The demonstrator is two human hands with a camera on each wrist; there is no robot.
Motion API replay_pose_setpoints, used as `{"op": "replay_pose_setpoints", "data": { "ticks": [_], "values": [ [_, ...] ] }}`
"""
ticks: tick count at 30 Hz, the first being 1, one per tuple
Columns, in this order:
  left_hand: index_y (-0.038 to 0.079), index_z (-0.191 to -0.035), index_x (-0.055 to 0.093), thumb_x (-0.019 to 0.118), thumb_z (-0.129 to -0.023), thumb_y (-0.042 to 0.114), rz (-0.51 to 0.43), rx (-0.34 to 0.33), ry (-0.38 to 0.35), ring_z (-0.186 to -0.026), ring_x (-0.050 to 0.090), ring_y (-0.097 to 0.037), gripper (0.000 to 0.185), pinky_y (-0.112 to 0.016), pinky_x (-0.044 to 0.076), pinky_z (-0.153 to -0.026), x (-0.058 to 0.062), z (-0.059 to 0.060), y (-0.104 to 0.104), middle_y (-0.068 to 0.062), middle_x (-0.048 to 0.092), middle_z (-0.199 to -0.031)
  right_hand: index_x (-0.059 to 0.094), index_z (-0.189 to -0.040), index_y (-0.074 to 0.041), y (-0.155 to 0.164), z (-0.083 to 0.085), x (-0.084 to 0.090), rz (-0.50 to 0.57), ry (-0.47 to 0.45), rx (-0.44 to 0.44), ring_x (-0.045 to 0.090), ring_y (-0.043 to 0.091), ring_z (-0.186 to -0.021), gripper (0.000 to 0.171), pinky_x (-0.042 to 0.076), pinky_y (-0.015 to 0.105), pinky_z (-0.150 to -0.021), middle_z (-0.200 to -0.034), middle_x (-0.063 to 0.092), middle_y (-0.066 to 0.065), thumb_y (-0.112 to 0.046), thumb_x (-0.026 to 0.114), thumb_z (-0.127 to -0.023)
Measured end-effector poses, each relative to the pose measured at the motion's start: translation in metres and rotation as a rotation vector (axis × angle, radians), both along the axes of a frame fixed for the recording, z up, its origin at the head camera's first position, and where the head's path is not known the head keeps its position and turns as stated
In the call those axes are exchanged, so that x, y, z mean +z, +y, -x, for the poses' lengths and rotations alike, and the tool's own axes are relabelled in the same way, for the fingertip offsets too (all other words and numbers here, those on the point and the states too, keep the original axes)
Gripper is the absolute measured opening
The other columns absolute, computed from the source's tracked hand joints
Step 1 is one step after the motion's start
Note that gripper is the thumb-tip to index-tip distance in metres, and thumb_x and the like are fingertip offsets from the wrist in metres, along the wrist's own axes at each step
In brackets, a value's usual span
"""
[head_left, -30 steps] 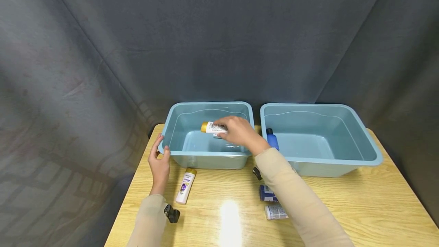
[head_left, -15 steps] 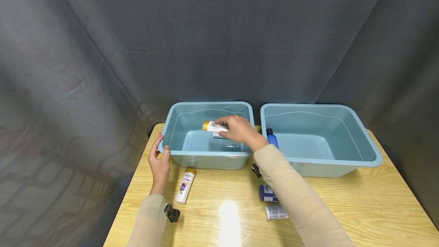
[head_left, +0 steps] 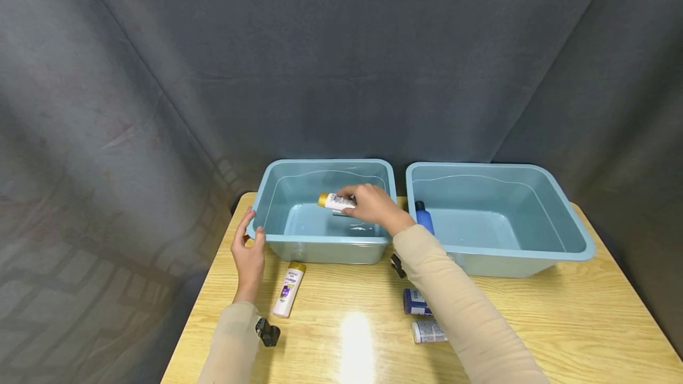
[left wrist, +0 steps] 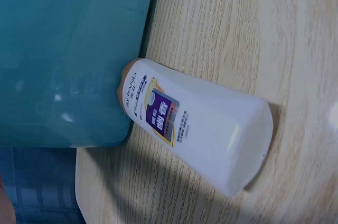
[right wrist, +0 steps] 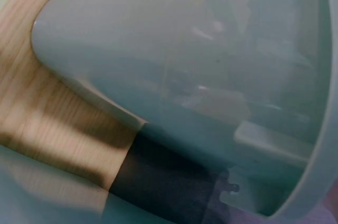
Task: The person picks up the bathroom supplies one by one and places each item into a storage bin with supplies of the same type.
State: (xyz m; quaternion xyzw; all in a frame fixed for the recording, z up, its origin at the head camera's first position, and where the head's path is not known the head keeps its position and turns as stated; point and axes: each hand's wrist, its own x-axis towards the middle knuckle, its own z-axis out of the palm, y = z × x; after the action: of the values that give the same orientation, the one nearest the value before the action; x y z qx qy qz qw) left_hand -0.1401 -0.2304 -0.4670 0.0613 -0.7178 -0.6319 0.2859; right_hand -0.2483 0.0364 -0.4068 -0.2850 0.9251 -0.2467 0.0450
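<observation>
My right hand point(head_left: 372, 205) grips a white bottle with a gold cap point(head_left: 338, 201) inside the left blue bin point(head_left: 325, 239), tilted nearly level. Just under it lies another pale item, mostly hidden by the bottle and fingers. My left hand point(head_left: 249, 256) holds the front left corner of that bin, thumb on the front rim and fingers along the side. On the table below that corner lies a white bottle with a gold cap and purple label point(left wrist: 195, 123), its cap against the bin. Neither wrist view clearly shows its hand's grip.
A second blue bin point(head_left: 523, 252) stands to the right, with a blue black-capped bottle point(head_left: 424, 218) at its left side. In front, a dark blue container point(head_left: 416, 301) and a white-grey container point(head_left: 428, 332) lie partly behind my right sleeve. A grey curtain hangs behind.
My right hand and its bottle have shifted slightly right, and a little lower in the last half second. The left hand has stayed at the bin's corner.
</observation>
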Motion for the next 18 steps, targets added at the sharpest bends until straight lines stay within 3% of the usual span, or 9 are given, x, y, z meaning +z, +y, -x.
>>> {"op": "replay_pose_setpoints", "data": {
  "ticks": [18],
  "values": [
    [-0.004, -0.136, 0.056, 0.053, -0.093, -0.005, -0.004, 0.006, -0.006, -0.141, 0.036, -0.029, 0.043, -0.027, 0.029, -0.091, 0.0, -0.001, 0.001, -0.019, 0.045, -0.149, 0.068, -0.127, -0.014, 0.005, 0.001, -0.013, -0.035, -0.068, -0.025, 0.062, 0.018, -0.09, 0.04, 0.051, 0.035, -0.08, -0.115, 0.069, 0.006, -0.015, 0.076, -0.088]
  ]
}}
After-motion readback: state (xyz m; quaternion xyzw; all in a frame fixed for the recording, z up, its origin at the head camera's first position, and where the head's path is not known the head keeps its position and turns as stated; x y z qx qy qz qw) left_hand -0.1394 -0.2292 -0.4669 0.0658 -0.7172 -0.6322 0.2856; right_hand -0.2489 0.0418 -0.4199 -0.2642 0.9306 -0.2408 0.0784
